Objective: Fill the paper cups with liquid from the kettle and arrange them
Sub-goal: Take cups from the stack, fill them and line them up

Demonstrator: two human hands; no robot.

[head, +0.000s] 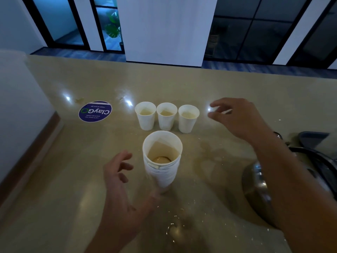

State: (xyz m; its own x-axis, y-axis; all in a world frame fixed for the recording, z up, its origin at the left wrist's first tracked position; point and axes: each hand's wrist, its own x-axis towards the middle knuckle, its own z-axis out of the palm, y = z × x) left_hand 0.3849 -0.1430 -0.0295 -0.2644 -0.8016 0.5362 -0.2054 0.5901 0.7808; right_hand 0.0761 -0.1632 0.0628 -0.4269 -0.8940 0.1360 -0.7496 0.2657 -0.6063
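Both hands, left (118,181) and right (235,117), hover with fingers spread, empty, over a glossy beige counter (54,170); a stack of white paper cups (162,161) stands before three filled white cups (166,115), steel kettle (259,190) at right, dim glass-walled room beyond.

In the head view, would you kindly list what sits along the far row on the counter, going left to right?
Round purple sticker → left cup → middle cup → right cup → right hand, open, holding nothing.
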